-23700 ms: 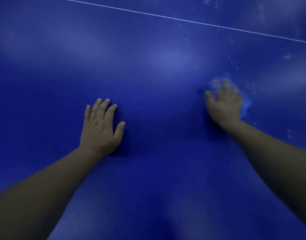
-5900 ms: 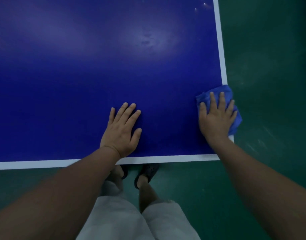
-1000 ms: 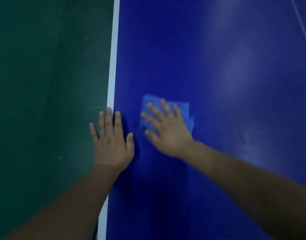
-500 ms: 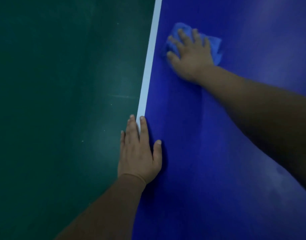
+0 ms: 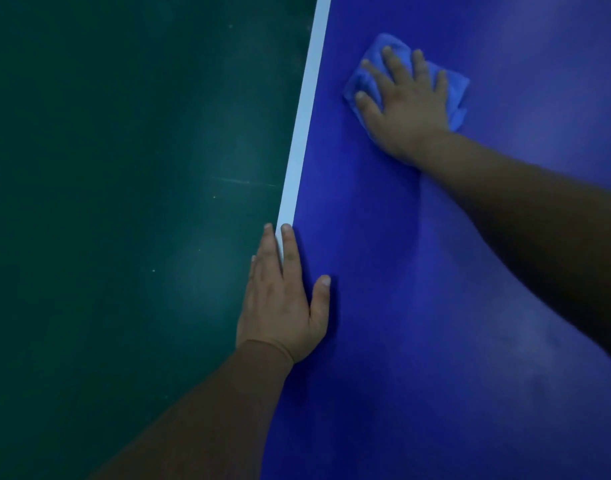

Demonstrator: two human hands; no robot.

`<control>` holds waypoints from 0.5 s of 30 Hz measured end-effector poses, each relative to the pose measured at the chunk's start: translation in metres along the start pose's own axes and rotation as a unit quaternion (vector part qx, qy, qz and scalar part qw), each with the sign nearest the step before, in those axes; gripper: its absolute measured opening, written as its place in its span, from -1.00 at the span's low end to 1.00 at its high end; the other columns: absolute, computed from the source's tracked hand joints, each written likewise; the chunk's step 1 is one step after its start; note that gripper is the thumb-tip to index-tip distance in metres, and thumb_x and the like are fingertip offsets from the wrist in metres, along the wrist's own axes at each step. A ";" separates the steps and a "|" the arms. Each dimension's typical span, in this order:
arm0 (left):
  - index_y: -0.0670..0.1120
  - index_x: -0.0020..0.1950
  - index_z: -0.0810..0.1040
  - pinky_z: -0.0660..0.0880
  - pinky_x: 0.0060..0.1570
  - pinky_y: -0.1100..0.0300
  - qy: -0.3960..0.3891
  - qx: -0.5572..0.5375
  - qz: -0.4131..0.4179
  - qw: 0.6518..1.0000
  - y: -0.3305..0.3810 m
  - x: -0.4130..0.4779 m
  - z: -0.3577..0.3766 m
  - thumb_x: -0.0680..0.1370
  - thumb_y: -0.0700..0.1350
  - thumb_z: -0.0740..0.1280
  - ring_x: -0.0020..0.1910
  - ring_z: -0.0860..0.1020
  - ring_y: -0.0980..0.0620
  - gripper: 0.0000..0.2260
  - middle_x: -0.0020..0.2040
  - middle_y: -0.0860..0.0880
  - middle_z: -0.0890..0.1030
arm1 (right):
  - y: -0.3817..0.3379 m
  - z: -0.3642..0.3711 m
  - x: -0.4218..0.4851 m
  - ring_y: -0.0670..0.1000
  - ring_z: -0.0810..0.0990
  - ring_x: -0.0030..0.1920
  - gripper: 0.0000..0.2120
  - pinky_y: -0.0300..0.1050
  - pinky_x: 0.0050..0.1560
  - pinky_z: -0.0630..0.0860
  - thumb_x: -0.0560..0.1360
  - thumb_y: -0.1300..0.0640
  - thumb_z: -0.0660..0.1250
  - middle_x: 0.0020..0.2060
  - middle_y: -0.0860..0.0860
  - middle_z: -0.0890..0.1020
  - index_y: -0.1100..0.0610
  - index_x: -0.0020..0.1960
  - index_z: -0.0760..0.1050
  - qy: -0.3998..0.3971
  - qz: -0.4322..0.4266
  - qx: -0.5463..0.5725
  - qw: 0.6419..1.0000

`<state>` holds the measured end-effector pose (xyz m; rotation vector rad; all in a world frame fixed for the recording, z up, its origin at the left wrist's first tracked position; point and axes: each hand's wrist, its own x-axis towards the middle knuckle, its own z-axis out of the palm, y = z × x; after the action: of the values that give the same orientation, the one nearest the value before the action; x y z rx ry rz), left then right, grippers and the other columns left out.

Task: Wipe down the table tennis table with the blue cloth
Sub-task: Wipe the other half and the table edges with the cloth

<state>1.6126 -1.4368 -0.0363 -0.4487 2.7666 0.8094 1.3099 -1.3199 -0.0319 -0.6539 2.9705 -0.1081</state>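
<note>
The dark blue table tennis table (image 5: 435,306) fills the right half of the view, with a white border line (image 5: 304,109) along its left edge. My right hand (image 5: 404,98) presses flat, fingers spread, on the crumpled blue cloth (image 5: 454,95), which lies on the table a little to the right of the white line, at the upper right. My left hand (image 5: 283,299) rests flat on the table's left edge, fingers straight and lying over the white line, thumb on the blue surface.
A dark green floor (image 5: 124,202) fills the left half, beyond the table's edge. It shows faint scuffs and specks.
Over the last second my right hand has pushed the cloth forward, away from my left hand, and now slightly right of the white line. My left hand stays on the edge.
</note>
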 end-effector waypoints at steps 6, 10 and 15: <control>-0.17 0.64 -0.12 0.01 0.57 0.05 0.045 -0.136 0.028 0.989 -0.004 0.004 -0.002 0.56 0.29 -0.07 0.62 0.01 -0.07 -0.21 0.65 -0.16 -0.02 | -0.071 0.016 -0.123 0.24 0.09 0.59 -0.38 0.42 0.48 0.01 0.58 -0.28 -0.11 0.60 -0.03 0.21 -0.12 0.58 0.22 0.002 -0.121 -0.014 0.993; -0.06 0.65 0.05 0.04 0.51 0.20 0.049 -0.328 -0.046 0.942 -0.008 0.009 -0.011 0.56 0.25 -0.01 0.59 0.14 0.01 -0.29 0.63 -0.05 0.15 | -0.105 0.031 -0.278 0.29 0.16 0.56 -0.50 0.49 0.44 0.10 0.59 -0.16 0.13 0.52 0.08 0.36 0.02 0.45 0.47 -0.020 -0.212 0.011 0.977; -0.08 0.65 0.01 -0.14 0.52 0.30 -0.032 -0.281 0.019 0.959 -0.036 -0.053 -0.006 0.55 0.27 -0.05 0.61 -0.04 0.12 -0.26 0.65 0.01 -0.02 | -0.080 0.031 -0.368 0.28 0.17 0.56 -0.48 0.47 0.45 0.09 0.62 -0.22 0.15 0.56 0.01 0.30 -0.12 0.54 0.31 -0.078 -0.383 -0.033 0.920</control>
<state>1.6735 -1.4572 -0.0330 -0.4512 2.4554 1.5951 1.6789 -1.2385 -0.0256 -1.6999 2.3990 -0.0058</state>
